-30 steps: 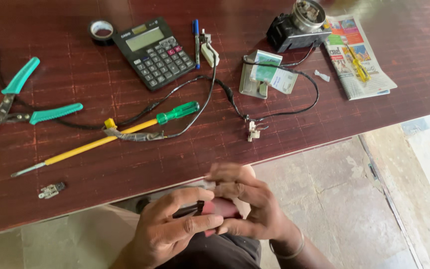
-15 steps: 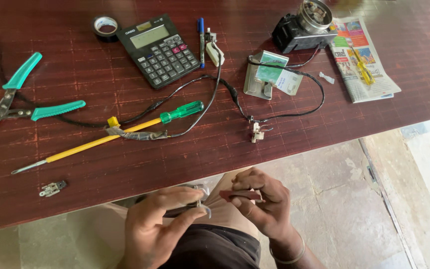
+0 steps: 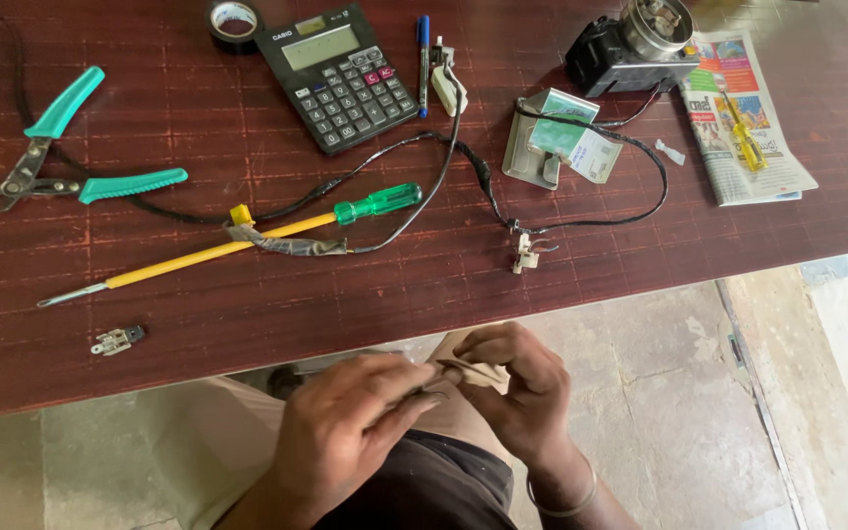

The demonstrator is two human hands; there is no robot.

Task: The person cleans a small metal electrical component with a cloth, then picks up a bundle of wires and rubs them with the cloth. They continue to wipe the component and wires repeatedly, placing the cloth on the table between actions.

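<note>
Both hands are meeting below the desk's (image 3: 247,324) near edge, the left hand (image 3: 345,437) and right hand (image 3: 517,397) each curling shut on a small crumpled beige scrap (image 3: 473,374) lying crosswise between their fingertips.

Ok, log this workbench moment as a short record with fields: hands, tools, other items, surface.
left hand: below the table edge, fingers closed on a small dark item, too hidden to identify
right hand: pinching a small beige piece against the left hand
tools: green-handled pliers, lying open; long yellow screwdriver with green grip
other items: calculator, tape roll, blue pen, black cable, camera, newspaper
surface: dark red wooden table
</note>
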